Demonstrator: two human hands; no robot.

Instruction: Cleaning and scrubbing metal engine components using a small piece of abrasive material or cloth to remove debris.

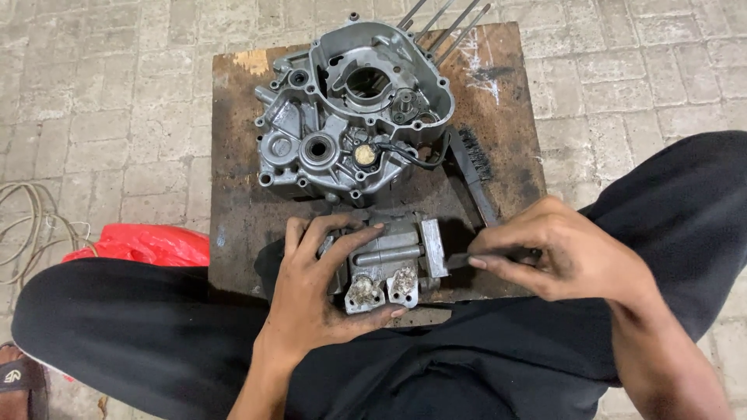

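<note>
My left hand (311,284) grips a small grey metal engine part (387,264) at the near edge of a stained wooden board (237,210). Two dirty ports of the part face me. My right hand (560,253) pinches a thin dark scraper tool (459,259), whose tip touches the right face of the part. A large grey engine crankcase (350,109) lies on the board beyond my hands, with several long studs (447,23) sticking out at its far side.
A dark brush (475,167) lies on the board right of the crankcase. My black-trousered legs (124,319) flank the board. A red plastic bag (144,243) and a pale cord (35,225) lie on the paved ground at left.
</note>
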